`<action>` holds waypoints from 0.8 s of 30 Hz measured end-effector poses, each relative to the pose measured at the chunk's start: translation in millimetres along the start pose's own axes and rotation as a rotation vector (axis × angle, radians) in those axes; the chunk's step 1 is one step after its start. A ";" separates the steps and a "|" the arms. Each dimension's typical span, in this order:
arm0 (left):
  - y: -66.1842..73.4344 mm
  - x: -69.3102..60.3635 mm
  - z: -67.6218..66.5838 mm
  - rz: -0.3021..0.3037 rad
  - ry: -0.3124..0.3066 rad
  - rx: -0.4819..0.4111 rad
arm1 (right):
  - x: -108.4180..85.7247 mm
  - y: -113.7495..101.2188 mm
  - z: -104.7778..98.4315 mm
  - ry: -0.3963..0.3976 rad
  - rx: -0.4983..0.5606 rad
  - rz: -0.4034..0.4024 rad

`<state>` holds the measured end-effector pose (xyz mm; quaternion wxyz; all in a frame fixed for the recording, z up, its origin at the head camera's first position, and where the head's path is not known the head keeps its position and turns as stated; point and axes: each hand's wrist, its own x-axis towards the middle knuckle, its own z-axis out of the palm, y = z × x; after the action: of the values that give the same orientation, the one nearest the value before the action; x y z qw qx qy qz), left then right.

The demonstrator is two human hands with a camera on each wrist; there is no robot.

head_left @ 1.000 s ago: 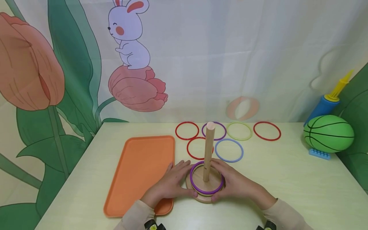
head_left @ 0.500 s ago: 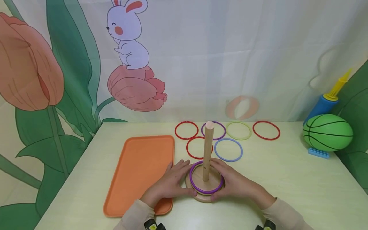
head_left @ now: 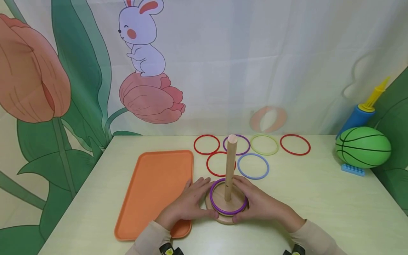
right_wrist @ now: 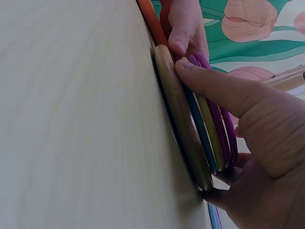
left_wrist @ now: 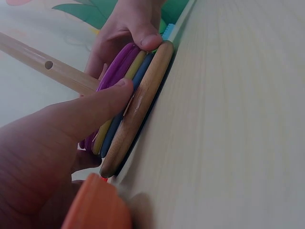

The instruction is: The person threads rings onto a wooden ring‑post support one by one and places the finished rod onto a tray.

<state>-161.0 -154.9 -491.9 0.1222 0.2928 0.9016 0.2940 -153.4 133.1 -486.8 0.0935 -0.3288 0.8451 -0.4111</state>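
Observation:
A wooden peg (head_left: 231,159) stands upright on a round wooden base (head_left: 225,221). Around its foot lies a stack of rings: a blue ring (right_wrist: 199,128) lowest, a yellow-green ring (right_wrist: 211,134) over it, and two purple rings (right_wrist: 229,136) on top. My left hand (head_left: 190,202) holds the stack from the left, its thumb at the near edge and fingers at the far side. From the right, my right hand (head_left: 262,202) holds it the same way. Both thumbs touch the ring edges near the base; some fingertips are hidden behind the stack.
An orange tray (head_left: 153,194) lies left, partly under the left forearm. Behind the peg are red rings (head_left: 207,154), a purple ring (head_left: 250,146), a yellow-green ring (head_left: 265,154) and a blue ring (head_left: 255,178). A green ball (head_left: 363,147), blue block (head_left: 353,170) and pump (head_left: 357,118) stand right.
The head view has shifted very slightly. Both hands stay around the ring stack, and the purple ring on top moves barely, if at all.

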 end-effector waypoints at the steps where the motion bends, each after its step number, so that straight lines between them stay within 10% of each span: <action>1: 0.1 -0.1 0.1 -0.002 0.000 -0.001 | -0.1 -0.3 -0.1 -0.001 0.004 -0.001; 24: 1.4 -1.2 -1.0 0.009 0.018 -0.027 | -2.1 -0.4 -0.2 -0.015 -0.008 0.008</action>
<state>-159.7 -155.2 -490.3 0.1168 0.2928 0.8972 0.3093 -151.6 134.3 -486.6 0.1001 -0.3288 0.8473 -0.4049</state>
